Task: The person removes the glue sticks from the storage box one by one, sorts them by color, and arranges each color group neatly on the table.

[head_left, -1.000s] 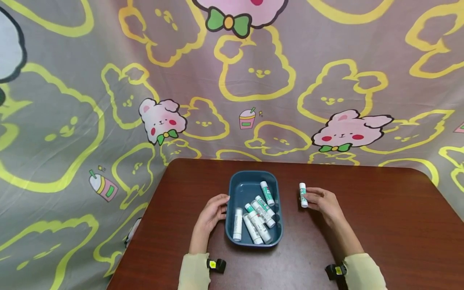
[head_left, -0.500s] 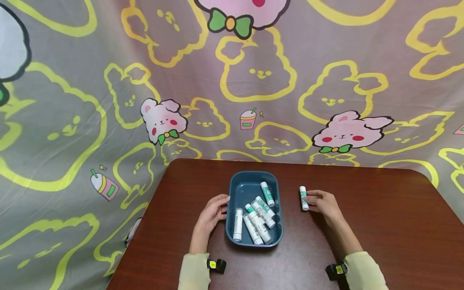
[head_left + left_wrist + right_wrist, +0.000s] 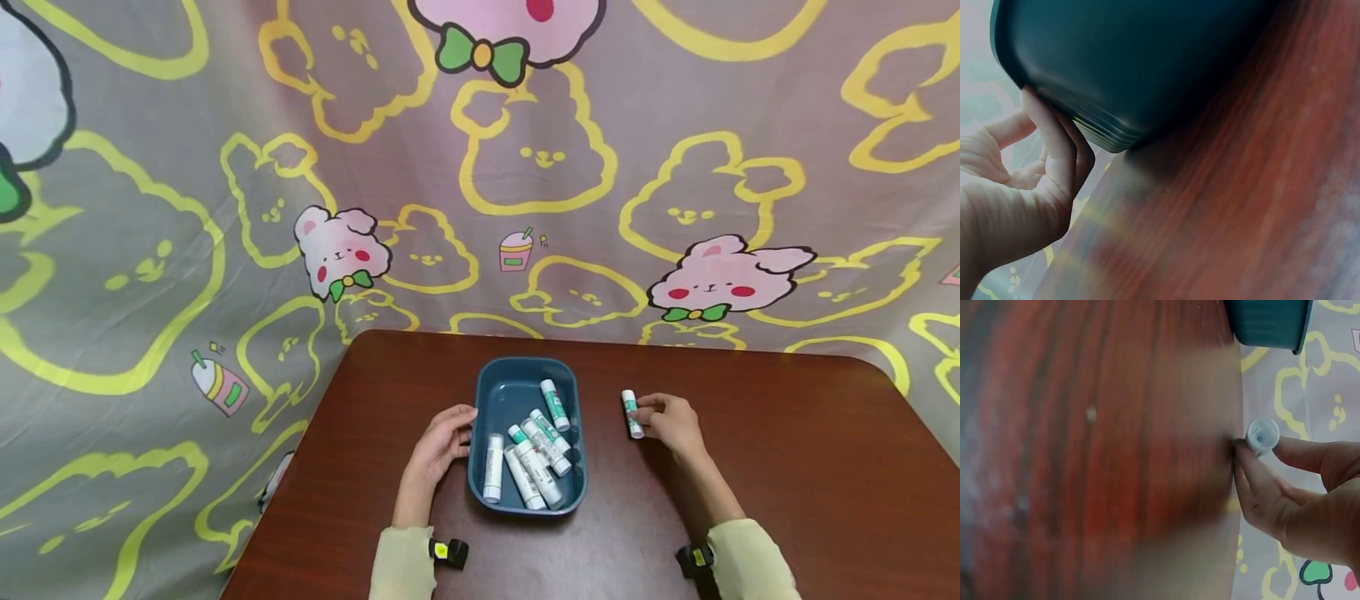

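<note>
Left hand [image 3: 442, 442], lower half, left of centre: fingers [image 3: 1057, 140] loosely bent, resting against the side of the blue bin [image 3: 510, 404], not clenched; the touch presumably steadies the bin.

Blue bin, centre of the frame: upright on the brown surface [image 3: 810, 467]; its raised walls likely there to keep round tubes from rolling off.

Contents, left to right: one white tube [image 3: 492, 468], alone along the left wall; a cluster of tubes [image 3: 546, 447], overlapping at the lower right, perhaps because loose cylinders settle so; one green-labelled tube [image 3: 555, 405], leaning toward the right wall, upper right.

Held tube [image 3: 628, 399], right of the bin and well apart from it: white and green, slightly tilted; whether it touches the surface, cannot tell.

Right hand [image 3: 672, 422], right of centre: fingers nearly closed, pinching the held tube from its right side, probably for a light grip.
</note>
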`<state>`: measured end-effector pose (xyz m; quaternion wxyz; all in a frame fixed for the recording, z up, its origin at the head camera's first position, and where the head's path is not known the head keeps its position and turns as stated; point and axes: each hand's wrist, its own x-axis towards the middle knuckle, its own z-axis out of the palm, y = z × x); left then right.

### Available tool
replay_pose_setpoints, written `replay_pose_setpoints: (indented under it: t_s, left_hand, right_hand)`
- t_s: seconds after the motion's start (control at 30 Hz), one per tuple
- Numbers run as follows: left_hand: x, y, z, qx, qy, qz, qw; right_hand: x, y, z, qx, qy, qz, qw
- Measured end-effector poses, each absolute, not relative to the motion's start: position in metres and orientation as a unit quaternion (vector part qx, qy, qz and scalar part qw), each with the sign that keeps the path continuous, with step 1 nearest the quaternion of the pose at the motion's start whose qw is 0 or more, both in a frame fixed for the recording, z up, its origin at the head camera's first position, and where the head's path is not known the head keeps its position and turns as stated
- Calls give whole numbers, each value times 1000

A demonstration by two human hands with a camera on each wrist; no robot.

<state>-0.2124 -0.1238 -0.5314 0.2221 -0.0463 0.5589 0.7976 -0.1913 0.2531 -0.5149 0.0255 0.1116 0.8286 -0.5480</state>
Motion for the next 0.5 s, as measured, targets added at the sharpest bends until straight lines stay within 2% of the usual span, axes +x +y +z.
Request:
replay_pose_setpoints:
  t_s: [0.5]
  left_hand:
    - [-211, -123, -534, -41, 579, 786, 212]
  right_hand:
    - [-196, 254, -511, 116, 867, -484, 39]
